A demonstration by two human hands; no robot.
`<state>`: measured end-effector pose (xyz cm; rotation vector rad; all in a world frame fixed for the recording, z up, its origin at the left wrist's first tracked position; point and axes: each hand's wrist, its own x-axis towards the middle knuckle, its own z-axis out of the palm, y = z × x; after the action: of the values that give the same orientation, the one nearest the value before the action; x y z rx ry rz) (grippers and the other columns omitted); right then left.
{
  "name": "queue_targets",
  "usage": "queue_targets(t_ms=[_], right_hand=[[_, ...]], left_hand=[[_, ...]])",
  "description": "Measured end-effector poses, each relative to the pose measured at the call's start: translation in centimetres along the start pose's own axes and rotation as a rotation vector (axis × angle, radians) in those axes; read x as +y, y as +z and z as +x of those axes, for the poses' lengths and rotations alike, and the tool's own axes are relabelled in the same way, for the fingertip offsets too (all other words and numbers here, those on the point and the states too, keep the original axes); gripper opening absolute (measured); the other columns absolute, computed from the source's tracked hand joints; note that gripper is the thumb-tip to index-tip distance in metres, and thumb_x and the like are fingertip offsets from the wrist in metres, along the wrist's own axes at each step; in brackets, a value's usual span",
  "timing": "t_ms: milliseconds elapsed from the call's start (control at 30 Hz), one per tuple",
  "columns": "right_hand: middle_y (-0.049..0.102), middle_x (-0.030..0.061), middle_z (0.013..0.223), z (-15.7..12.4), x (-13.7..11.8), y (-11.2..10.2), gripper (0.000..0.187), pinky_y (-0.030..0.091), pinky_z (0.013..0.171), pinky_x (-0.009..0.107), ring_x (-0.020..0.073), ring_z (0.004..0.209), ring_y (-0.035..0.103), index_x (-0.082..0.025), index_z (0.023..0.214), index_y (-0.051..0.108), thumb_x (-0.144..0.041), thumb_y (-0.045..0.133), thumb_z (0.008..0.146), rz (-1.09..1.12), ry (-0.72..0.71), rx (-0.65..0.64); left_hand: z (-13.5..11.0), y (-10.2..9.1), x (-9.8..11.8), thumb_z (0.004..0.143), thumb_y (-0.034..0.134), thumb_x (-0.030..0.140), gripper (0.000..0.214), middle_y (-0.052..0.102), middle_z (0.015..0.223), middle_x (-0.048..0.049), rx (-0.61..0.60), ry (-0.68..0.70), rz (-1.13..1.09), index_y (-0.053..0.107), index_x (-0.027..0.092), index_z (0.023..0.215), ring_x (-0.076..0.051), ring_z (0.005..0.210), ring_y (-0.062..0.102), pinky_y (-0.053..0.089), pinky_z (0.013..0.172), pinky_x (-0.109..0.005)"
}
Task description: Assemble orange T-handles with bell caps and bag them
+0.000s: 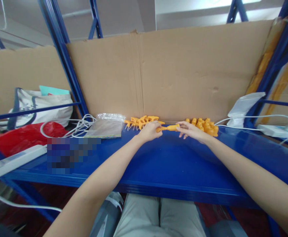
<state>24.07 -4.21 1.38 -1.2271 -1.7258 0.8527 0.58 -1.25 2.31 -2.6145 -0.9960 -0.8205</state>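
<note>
Above the back half of the blue table, my left hand point(149, 131) is closed on the narrow, ridged end of an orange plastic piece point(171, 128). My right hand point(189, 130) pinches the wider end of that same piece with thumb and fingers. Whether it is one part or two fitted together, I cannot tell. Just behind my left hand lies a row of branching orange plastic parts point(142, 121) with small metal wire ends towards me. Several chunky orange plastic parts point(205, 126) stand grouped beyond my right hand, partly covered by it.
Cardboard point(183, 75) walls the back of the blue table point(163, 168). Left are a clear plastic bag point(106, 127), coiled white cable point(81, 126), red bag point(33, 136), power strip point(18, 161) and a pixelated patch. A white pouch point(244, 107) leans at right near cables.
</note>
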Motion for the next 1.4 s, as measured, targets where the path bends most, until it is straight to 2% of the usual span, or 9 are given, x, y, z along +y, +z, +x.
queue_targets(t_ms=[100, 233, 500, 700, 967, 1067, 1167, 1300, 1400], right_hand=[[0.07, 0.0058, 0.095, 0.3, 0.9, -0.6, 0.041, 0.05, 0.053, 0.023, 0.0115, 0.062, 0.064, -0.021, 0.111, 0.057, -0.038, 0.071, 0.077, -0.013, -0.083, -0.065], [0.072, 0.0052, 0.086, 0.6, 1.4, -0.9, 0.038, 0.047, 0.051, 0.023, 0.0108, 0.057, 0.062, -0.019, 0.101, 0.058, -0.042, 0.072, 0.074, -0.008, -0.121, -0.069], [0.072, 0.0046, 0.078, -0.1, 0.4, -0.6, 0.031, 0.046, 0.052, 0.025, 0.0122, 0.057, 0.063, -0.018, 0.091, 0.061, -0.046, 0.068, 0.078, -0.064, -0.116, -0.056], [0.07, 0.0031, 0.074, -0.4, 0.1, -0.3, 0.024, 0.044, 0.051, 0.022, 0.0104, 0.054, 0.062, -0.017, 0.084, 0.061, -0.04, 0.067, 0.08, -0.019, -0.102, -0.063], [0.069, 0.003, 0.075, -0.1, 0.6, 0.5, 0.029, 0.045, 0.048, 0.023, 0.0111, 0.052, 0.061, -0.017, 0.089, 0.059, -0.041, 0.07, 0.077, 0.015, -0.075, -0.042], [0.069, 0.0031, 0.078, 0.3, 1.1, 0.6, 0.036, 0.048, 0.05, 0.026, 0.0118, 0.051, 0.061, -0.018, 0.095, 0.058, -0.043, 0.072, 0.075, -0.011, -0.127, 0.025], [0.069, 0.0043, 0.085, 0.7, 1.6, 0.4, 0.042, 0.051, 0.054, 0.03, 0.0131, 0.053, 0.06, -0.018, 0.104, 0.058, -0.046, 0.07, 0.075, -0.113, -0.203, 0.166], [0.069, 0.0074, 0.093, 0.7, 2.0, -0.5, 0.04, 0.05, 0.063, 0.035, 0.019, 0.066, 0.063, -0.019, 0.113, 0.06, -0.045, 0.062, 0.082, -0.461, -0.295, 0.417], [0.07, 0.0105, 0.103, 0.3, 1.8, -0.8, 0.033, 0.044, 0.074, 0.037, 0.0251, 0.084, 0.064, -0.02, 0.116, 0.06, -0.038, 0.055, 0.088, -0.806, -0.348, 0.484]], left_hand=[[0.0, 0.1, -0.2, 0.074, 0.063, 0.018, 0.009, 0.07, 0.09, -0.0074, 0.007, -0.002, 0.003, 0.068, 0.015, 0.081, -0.021, 0.087, 0.065, 0.051, 0.079, -0.033], [-0.1, 0.1, -0.3, 0.074, 0.063, 0.018, 0.008, 0.07, 0.087, -0.0064, 0.005, 0.007, 0.002, 0.068, 0.015, 0.08, -0.02, 0.086, 0.065, 0.051, 0.079, -0.033], [-0.2, 0.0, -0.1, 0.075, 0.06, 0.016, 0.01, 0.07, 0.093, -0.0081, -0.002, 0.031, 0.007, 0.067, 0.015, 0.082, -0.021, 0.089, 0.064, 0.051, 0.08, -0.034], [-0.4, -0.3, 0.3, 0.076, 0.058, 0.014, 0.013, 0.069, 0.093, -0.0103, -0.044, 0.009, 0.011, 0.066, 0.012, 0.086, -0.022, 0.089, 0.064, 0.05, 0.082, -0.034], [-0.5, 0.0, -0.3, 0.08, 0.056, 0.015, 0.013, 0.068, 0.098, -0.0097, -0.046, 0.017, 0.042, 0.066, 0.014, 0.089, -0.022, 0.095, 0.064, 0.051, 0.086, -0.035], [-0.6, 0.4, -0.7, 0.083, 0.054, 0.018, 0.021, 0.065, 0.111, -0.0116, -0.013, 0.019, 0.016, 0.063, 0.014, 0.101, -0.024, 0.105, 0.062, 0.051, 0.09, -0.037], [-0.7, 0.9, -1.0, 0.083, 0.056, 0.021, 0.038, 0.054, 0.133, -0.0143, 0.041, 0.022, -0.024, 0.055, 0.015, 0.121, -0.025, 0.119, 0.056, 0.05, 0.096, -0.04], [-0.8, 1.3, -1.3, 0.082, 0.057, 0.021, 0.043, 0.049, 0.14, -0.0144, 0.052, 0.039, -0.032, 0.052, 0.018, 0.125, -0.026, 0.126, 0.052, 0.045, 0.104, -0.044], [-0.9, 1.8, -1.4, 0.082, 0.056, 0.02, 0.041, 0.052, 0.137, -0.0143, 0.017, 0.06, -0.032, 0.053, 0.019, 0.123, -0.027, 0.128, 0.05, 0.043, 0.106, -0.047]])
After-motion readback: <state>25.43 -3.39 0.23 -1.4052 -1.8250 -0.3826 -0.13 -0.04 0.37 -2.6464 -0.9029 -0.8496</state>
